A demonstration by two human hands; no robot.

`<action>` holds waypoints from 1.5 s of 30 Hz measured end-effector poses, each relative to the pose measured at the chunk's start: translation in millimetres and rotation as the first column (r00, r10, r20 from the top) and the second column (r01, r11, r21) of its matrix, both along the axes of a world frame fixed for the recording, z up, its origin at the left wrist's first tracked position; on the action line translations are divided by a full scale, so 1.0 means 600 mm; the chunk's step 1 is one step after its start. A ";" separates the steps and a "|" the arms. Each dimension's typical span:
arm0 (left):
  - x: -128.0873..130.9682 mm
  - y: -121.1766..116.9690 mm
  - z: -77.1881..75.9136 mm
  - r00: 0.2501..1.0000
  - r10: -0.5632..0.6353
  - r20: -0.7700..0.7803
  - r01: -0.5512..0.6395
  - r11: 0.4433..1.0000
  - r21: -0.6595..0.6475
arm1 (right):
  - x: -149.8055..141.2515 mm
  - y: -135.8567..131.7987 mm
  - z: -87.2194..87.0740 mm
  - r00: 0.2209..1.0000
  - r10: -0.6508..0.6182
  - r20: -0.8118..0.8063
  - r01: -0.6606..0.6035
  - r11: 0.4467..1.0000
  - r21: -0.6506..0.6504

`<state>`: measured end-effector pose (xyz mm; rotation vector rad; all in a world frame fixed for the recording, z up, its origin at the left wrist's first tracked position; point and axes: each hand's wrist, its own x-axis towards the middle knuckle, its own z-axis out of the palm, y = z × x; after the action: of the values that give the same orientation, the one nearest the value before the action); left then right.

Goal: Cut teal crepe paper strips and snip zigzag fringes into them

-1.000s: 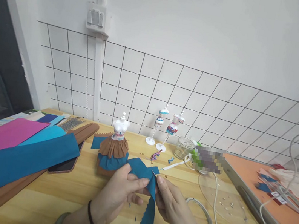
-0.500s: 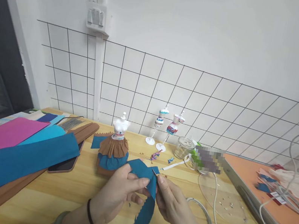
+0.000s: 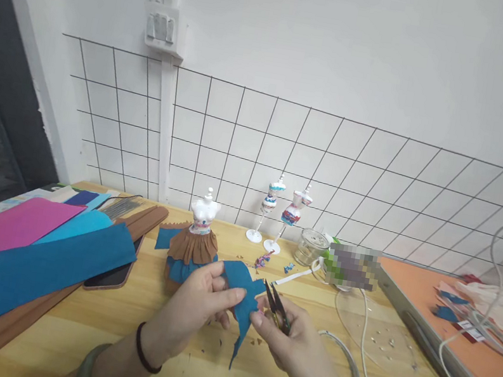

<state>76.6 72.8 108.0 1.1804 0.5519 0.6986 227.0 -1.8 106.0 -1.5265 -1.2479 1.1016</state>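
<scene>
My left hand (image 3: 201, 299) pinches a blue fabric piece (image 3: 239, 275) between thumb and fingers. The cloth has a cut, jagged right edge, and one pointed end hangs down. In my right hand (image 3: 298, 341) is a pair of small dark scissors (image 3: 278, 309), blades apart and pointing up and left, just right of the cloth. My right thumb and fingertips are at the fabric's edge; whether they grip it I cannot tell. Behind my left hand stands a small white mannequin (image 3: 203, 213) in a brown ruffled layer (image 3: 193, 246) over blue.
Fabric strips, the blue one (image 3: 49, 270) uppermost, lie over a phone (image 3: 108, 277) at left. Two small mannequins (image 3: 294, 208) and a glass jar (image 3: 311, 248) stand at the back. A tape roll (image 3: 353, 373), a white cable (image 3: 363, 342) and an orange board (image 3: 415, 306) are at right.
The scissors have swung out to the right of the cloth and now show clearly with blades apart. The blue fabric has turned and its hanging end has shifted left and up.
</scene>
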 end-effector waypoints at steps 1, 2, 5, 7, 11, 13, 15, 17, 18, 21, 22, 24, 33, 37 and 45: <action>-0.001 0.001 0.000 1.000 0.002 -0.005 -0.002 1.000 0.010 | -0.001 0.000 0.001 1.000 0.005 0.026 -0.005 1.000 -0.008; -0.002 0.002 0.001 1.000 0.011 -0.012 -0.011 1.000 0.021 | -0.003 -0.001 0.001 0.999 0.006 0.043 -0.006 1.000 -0.011; -0.002 0.004 0.000 0.999 0.031 -0.032 -0.030 0.999 0.026 | -0.007 -0.004 0.005 0.997 0.022 0.072 -0.023 1.000 0.015; -0.002 0.003 -0.001 0.999 0.028 -0.022 -0.028 1.000 0.003 | -0.010 -0.006 0.007 0.995 0.052 0.085 -0.056 0.997 0.044; -0.003 0.005 -0.003 1.000 0.020 0.005 -0.019 0.998 -0.058 | -0.010 -0.005 0.007 0.996 0.073 0.050 -0.074 0.997 0.004; -0.004 0.007 -0.004 1.000 0.017 0.004 -0.017 0.998 -0.065 | -0.007 -0.001 0.004 0.998 0.065 -0.002 -0.065 0.997 -0.030; -0.005 0.010 -0.004 0.999 0.038 -0.017 -0.039 0.998 -0.049 | -0.001 0.003 0.000 0.996 0.045 -0.083 -0.049 0.998 -0.050; -0.006 0.012 -0.003 0.997 0.061 -0.049 -0.062 0.998 -0.018 | 0.006 0.007 -0.006 0.990 0.023 -0.139 -0.033 0.997 -0.069; -0.006 0.013 -0.002 0.996 0.064 -0.062 -0.065 0.998 -0.002 | 0.009 0.009 -0.010 0.991 0.009 -0.133 -0.019 0.997 -0.072; -0.004 0.013 -0.002 0.995 0.048 -0.086 -0.045 0.998 0.032 | 0.016 0.013 -0.018 0.998 -0.065 0.014 0.066 0.997 -0.036; -0.004 0.013 -0.003 0.995 0.043 -0.093 -0.039 0.999 0.037 | 0.017 0.013 -0.020 0.995 -0.093 0.042 0.094 0.995 -0.028; -0.002 0.012 -0.006 0.993 0.033 -0.113 -0.029 0.999 0.042 | 0.016 0.013 -0.021 0.993 -0.118 0.021 0.119 0.991 -0.054; 0.003 0.002 -0.010 0.981 -0.100 -0.168 0.101 0.995 -0.002 | -0.002 0.014 -0.024 0.998 -0.045 -0.050 0.041 0.996 -0.076; 0.002 0.001 -0.012 0.962 -0.240 -0.128 0.239 0.971 -0.025 | -0.001 0.014 -0.021 0.994 -0.062 -0.092 0.056 0.996 -0.063; 0.003 0.007 -0.028 0.964 -0.247 -0.095 0.244 0.969 -0.039 | 0.000 0.018 -0.029 0.989 -0.115 -0.089 0.109 0.992 -0.067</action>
<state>78.2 77.0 91.1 1.2379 0.4863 0.4209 226.7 9.1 88.5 -1.5542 -1.0612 1.1333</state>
